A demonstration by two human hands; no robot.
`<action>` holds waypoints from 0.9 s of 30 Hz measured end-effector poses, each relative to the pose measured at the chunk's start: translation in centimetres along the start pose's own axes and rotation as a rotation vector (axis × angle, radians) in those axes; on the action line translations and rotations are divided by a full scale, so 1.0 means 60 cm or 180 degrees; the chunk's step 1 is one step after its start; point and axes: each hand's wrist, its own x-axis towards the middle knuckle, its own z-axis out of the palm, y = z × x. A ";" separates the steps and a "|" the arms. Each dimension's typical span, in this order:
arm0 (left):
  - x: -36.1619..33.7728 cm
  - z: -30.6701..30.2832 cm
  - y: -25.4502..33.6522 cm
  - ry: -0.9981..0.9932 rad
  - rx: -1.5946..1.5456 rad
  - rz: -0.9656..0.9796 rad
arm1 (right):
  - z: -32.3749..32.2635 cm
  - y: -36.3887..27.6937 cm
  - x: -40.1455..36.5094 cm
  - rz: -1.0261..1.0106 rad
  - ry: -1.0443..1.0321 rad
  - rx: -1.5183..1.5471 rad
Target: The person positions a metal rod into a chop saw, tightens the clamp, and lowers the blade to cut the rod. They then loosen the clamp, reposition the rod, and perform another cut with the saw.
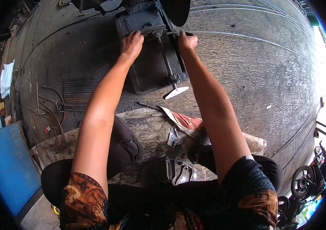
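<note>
Metal rod (224, 33) runs across the upper part of the frame, from the cutting machine at upper centre out towards the right edge. Nearest, at the bottom, are the person's bent legs in dark trousers, with a sandal (182, 172) between them at bottom centre. Beneath spreads a stained ground sheet (153, 132), and a red-and-white cloth (188, 119) lies bunched on it around the middle. At lower left leans a blue panel (11, 165); at lower right stands a motorbike (305, 182). Farther up, the white handle (176, 92) of the vise screw (165, 57) points towards the person, and left of centre several dark bars (78, 94) lie side by side on the floor (247, 88). Beyond these, the two hands are well apart at the machine. The right hand (188, 39) is curled round the rod, just right of the machine (147, 65). The left hand (132, 43) rests on the machine's left side by the vise; whether its fingers grip anything cannot be told. Farther still, more long rods (239, 8) stretch across the upper right.
</note>
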 end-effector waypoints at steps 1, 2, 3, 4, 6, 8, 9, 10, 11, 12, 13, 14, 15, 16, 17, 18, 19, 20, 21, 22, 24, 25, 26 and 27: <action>-0.001 0.000 0.001 0.0018 -0.0022 -0.0013 | 0.003 -0.002 0.002 0.0313 0.0018 0.0001; -0.001 0.002 0.001 0.0034 -0.0046 -0.0024 | 0.003 -0.006 0.002 0.0315 0.0023 0.0011; -0.002 0.004 0.002 0.0037 -0.0042 -0.0017 | 0.002 -0.010 0.002 0.0455 -0.0024 -0.0026; -0.001 0.006 0.002 0.0066 0.0011 -0.0001 | 0.000 -0.014 0.003 0.0595 -0.0069 -0.0063; -0.001 0.010 0.001 0.0095 0.0070 0.0019 | 0.009 -0.007 0.012 0.0701 -0.0029 -0.0064; -0.001 0.013 0.001 0.0106 0.0107 0.0026 | 0.019 0.005 0.027 0.0807 0.0013 -0.0071; 0.000 0.011 0.002 0.0106 0.0110 0.0030 | 0.027 0.019 0.041 0.1110 -0.0251 0.0299; -0.001 0.008 0.005 0.0139 0.0121 0.0030 | 0.035 0.032 0.054 0.1410 -0.0512 0.0672; -0.001 0.006 0.007 0.0173 0.0135 0.0030 | 0.047 0.046 0.068 0.1411 -0.0508 0.0679; 0.001 0.007 0.006 0.0180 0.0141 0.0040 | 0.058 0.055 0.079 0.1555 -0.0582 0.0822; 0.001 0.008 0.005 0.0181 0.0087 0.0053 | 0.069 0.064 0.088 0.1702 -0.0661 0.0966; 0.001 0.010 0.003 0.0181 0.0034 0.0065 | 0.066 0.054 0.083 0.1706 -0.0665 0.0979; 0.000 0.012 0.000 0.0171 0.0040 0.0076 | 0.057 0.043 0.074 0.1712 -0.0655 0.0880; 0.000 0.015 -0.002 0.0258 -0.0013 0.0084 | 0.048 0.033 0.065 0.1717 -0.0636 0.0778; 0.000 0.014 0.000 0.0341 -0.0068 0.0090 | 0.051 0.039 0.068 0.1732 -0.0626 0.0777; 0.001 0.012 0.003 0.0335 -0.0073 0.0099 | 0.056 0.042 0.073 0.1740 -0.0544 0.0807; 0.002 0.009 0.003 0.0156 -0.0059 0.0020 | 0.062 0.045 0.076 0.1746 -0.0467 0.0840; 0.003 0.009 0.002 -0.0022 -0.0042 -0.0060 | 0.058 0.039 0.068 0.1752 -0.0467 0.0848; 0.003 0.011 -0.001 -0.0024 -0.0028 -0.0052 | 0.055 0.032 0.060 0.1679 -0.0371 0.0771; 0.002 0.013 -0.002 0.0107 -0.0082 -0.0009 | 0.051 0.027 0.052 0.1616 -0.0273 0.0689; -0.002 0.016 -0.005 0.0215 -0.0134 0.0051 | 0.070 0.056 0.067 0.1555 -0.0378 0.0994; -0.002 0.016 -0.005 0.0234 -0.0193 0.0044 | 0.080 0.072 0.077 0.1464 -0.0482 0.1292; 0.000 0.013 -0.004 0.0257 -0.0256 0.0039 | 0.077 0.072 0.074 0.1476 -0.0475 0.1300; 0.003 0.010 -0.003 0.0261 -0.0249 0.0049 | 0.077 0.069 0.072 0.1447 -0.0434 0.1382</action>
